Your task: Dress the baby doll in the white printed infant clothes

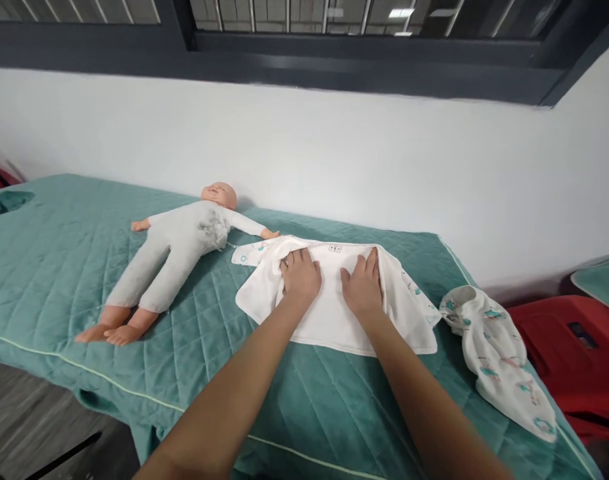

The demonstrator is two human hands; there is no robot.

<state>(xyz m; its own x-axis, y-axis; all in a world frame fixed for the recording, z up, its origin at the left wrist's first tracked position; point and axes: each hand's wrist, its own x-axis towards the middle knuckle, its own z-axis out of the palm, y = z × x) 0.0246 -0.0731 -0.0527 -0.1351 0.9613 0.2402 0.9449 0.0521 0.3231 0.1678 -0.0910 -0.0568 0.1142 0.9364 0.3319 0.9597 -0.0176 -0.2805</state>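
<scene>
A white baby shirt [329, 320] with patterned sleeves lies spread open, its inside facing up and a small label near the neck edge. My left hand [302, 275] rests palm down on the left part of the shirt, fingers apart, beside a raised fold. On the right part, my right hand [363, 283] lies flat with the fingers stretched toward the neck edge, some partly hidden at the other fold. Left of the shirt, a baby doll [184, 233] with a white cloth body lies on its back, one hand close to the left sleeve.
Printed baby trousers [499, 353] lie crumpled at the right edge of the green quilted bed cover [74, 267]. A red plastic object [559, 333] stands beyond that edge. The white wall [334, 153] and a dark window frame [359, 67] border the back.
</scene>
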